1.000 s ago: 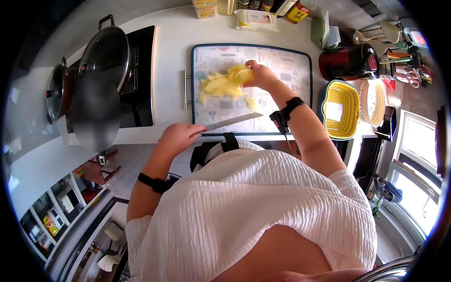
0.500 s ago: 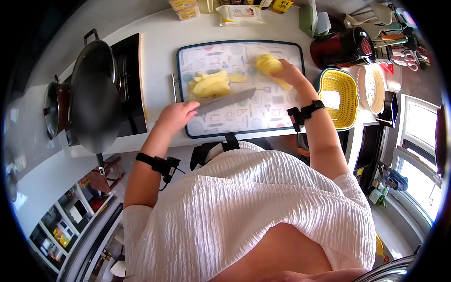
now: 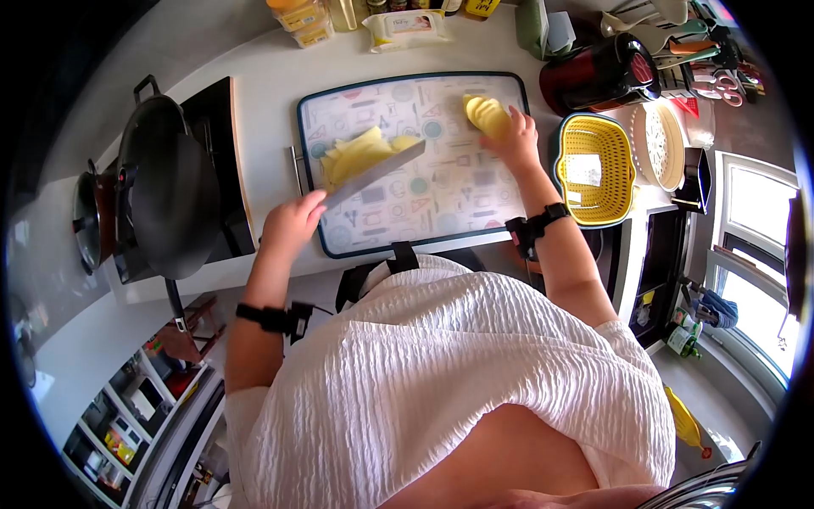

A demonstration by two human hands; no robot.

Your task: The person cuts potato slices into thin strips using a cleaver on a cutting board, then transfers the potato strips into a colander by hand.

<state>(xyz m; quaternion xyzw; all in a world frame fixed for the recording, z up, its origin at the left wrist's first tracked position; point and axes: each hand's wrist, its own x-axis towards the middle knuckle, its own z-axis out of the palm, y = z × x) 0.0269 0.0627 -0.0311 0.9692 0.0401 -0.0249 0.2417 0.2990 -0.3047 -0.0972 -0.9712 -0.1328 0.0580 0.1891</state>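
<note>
My left hand (image 3: 292, 224) is closed around the handle of a kitchen knife (image 3: 376, 175). The blade slants up to the right, along the near side of a pile of cut potato (image 3: 360, 153) and hiding part of it. At the right of the patterned cutting board (image 3: 424, 199), a fanned row of pale yellow potato slices (image 3: 485, 114) lies flat. My right hand (image 3: 514, 142) is at the near end of this row, fingers spread apart; whether the fingertips touch the slices is hard to tell.
A yellow basket (image 3: 629, 165) stands right of the board, with a dark red kettle (image 3: 598, 76) behind it. On the left, a black wok (image 3: 157, 199) is on the stove. A wipes pack (image 3: 407, 30) lies behind the board.
The knife has tilted more steeply and moved against the potato pile. My right hand's fingers have spread and loosened from the slices. The whole view has shifted slightly.
</note>
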